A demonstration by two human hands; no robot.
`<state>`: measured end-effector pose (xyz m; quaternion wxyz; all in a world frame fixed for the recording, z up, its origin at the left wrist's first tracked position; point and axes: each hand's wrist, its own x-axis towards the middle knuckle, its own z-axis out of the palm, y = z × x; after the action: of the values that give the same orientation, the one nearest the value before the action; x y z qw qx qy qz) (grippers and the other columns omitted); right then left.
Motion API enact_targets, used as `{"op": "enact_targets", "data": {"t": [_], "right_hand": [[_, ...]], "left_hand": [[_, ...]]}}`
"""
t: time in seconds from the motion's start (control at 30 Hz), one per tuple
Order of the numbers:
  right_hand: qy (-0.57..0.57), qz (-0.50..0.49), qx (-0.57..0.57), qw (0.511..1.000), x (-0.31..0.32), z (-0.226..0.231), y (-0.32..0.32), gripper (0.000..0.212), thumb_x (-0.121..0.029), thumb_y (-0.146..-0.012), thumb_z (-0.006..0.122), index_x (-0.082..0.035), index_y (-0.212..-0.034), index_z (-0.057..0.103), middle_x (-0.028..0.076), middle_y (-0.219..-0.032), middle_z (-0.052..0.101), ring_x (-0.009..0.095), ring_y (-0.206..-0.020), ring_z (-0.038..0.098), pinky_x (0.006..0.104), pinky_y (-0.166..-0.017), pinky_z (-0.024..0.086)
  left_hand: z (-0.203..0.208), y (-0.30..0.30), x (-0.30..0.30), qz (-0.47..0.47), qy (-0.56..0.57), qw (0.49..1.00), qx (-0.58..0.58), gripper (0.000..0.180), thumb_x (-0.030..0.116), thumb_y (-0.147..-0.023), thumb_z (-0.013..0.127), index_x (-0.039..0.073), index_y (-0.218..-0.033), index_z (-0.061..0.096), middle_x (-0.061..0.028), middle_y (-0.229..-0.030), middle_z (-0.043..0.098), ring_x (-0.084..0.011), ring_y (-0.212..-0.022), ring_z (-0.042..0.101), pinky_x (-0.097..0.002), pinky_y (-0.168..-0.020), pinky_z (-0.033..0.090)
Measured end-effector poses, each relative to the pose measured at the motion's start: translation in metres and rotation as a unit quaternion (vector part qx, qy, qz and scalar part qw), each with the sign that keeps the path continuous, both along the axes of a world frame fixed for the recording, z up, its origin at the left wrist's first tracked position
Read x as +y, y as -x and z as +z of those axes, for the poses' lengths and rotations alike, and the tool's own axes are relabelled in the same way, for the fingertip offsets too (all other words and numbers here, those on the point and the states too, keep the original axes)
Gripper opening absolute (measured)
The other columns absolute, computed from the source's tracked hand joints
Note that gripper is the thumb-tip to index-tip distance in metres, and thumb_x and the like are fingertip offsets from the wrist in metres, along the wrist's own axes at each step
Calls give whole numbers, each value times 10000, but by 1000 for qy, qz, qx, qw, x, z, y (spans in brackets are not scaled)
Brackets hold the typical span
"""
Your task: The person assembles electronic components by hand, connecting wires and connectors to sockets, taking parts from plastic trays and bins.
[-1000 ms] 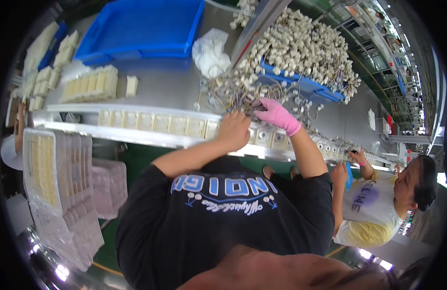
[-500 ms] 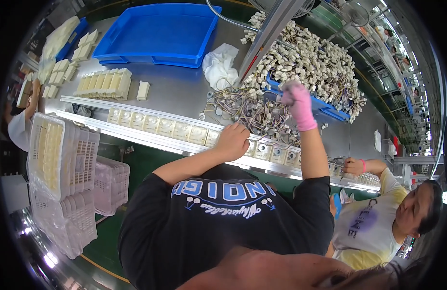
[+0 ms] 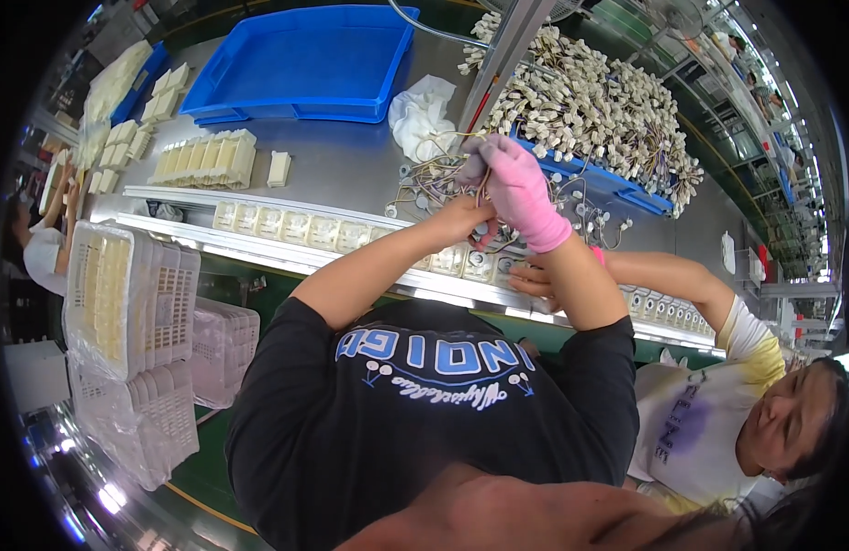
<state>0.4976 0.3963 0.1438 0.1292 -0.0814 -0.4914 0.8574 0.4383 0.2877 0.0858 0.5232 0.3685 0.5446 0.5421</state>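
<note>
My right hand (image 3: 516,188), in a pink glove with grey fingertips, pinches thin brown wires (image 3: 482,190) above the work rail. Just below, my bare left hand (image 3: 457,223) is closed around the lower end of these wires. What sits on that end is mostly hidden by the fingers. Loose wire leads with round grey ends (image 3: 415,184) lie tangled on the bench behind both hands. Under my forearms runs a row of square cream housings (image 3: 296,228) in a metal rail (image 3: 195,230). Some housings to the right hold dark round parts.
A heap of white-plugged wire leads (image 3: 599,101) fills a blue bin (image 3: 617,191). Far left are a large blue tray (image 3: 296,64), cream blocks (image 3: 204,161) and a white cloth (image 3: 420,115). A co-worker's hand (image 3: 537,283) touches the rail's right part. Baskets (image 3: 172,303) stand left.
My right hand has come left and down from the bin edge to meet my left hand, which has risen from the rail. The co-worker's arm has reached leftward along the rail.
</note>
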Motion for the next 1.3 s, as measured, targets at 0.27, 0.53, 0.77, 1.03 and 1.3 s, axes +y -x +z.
{"op": "enact_targets", "data": {"t": [0.27, 0.53, 0.77, 1.03, 1.3], "right_hand": [[-608, -27, -206, 766, -29, -12, -13, 376, -285, -823, 500, 11, -1055, 501, 275, -1001, 545, 397, -938, 540, 423, -806, 436], [-534, -94, -232, 808, -42, -17, -16, 303, -158, -801, 530, -7, -1056, 465, 193, -913, 560, 327, -841, 573, 361, -715, 453], [-479, -104, -103, 865, -51, -36, -36, 281, -99, -796, 563, -11, -1049, 481, 89, -834, 551, 188, -738, 545, 310, -678, 455], [-544, 14, -203, 814, -46, -46, -57, 250, -131, -783, 585, -29, -1004, 531, 95, -787, 549, 210, -717, 547, 313, -661, 443], [-768, 136, -165, 604, -48, -45, -53, 239, -282, -764, 576, -56, -831, 532, 116, -775, 587, 293, -731, 601, 403, -643, 463]], "left_hand": [[-7, 29, -18, 182, -28, 963, -198, 430, 357, -957, 317, 63, -1242, 447, -89, -1151, 519, -176, -996, 506, -298, -790, 433], [-8, 47, -18, 54, 92, 983, -151, 464, 438, -911, 409, 20, -981, 596, -96, -883, 626, -178, -772, 582, -297, -727, 452], [-13, 41, -28, 49, 93, 963, -249, 409, 393, -878, 506, 79, -619, 469, -3, -561, 455, -125, -487, 445, -269, -488, 400], [-29, 29, -47, 59, -44, 933, 351, 268, 272, -831, 553, 44, -690, 540, -130, -581, 504, -305, -535, 488, -403, -543, 419], [-33, 26, -59, -31, -155, 844, 513, 97, 137, -757, 586, 45, -753, 558, -146, -785, 495, -336, -776, 497, -432, -674, 403]]}}
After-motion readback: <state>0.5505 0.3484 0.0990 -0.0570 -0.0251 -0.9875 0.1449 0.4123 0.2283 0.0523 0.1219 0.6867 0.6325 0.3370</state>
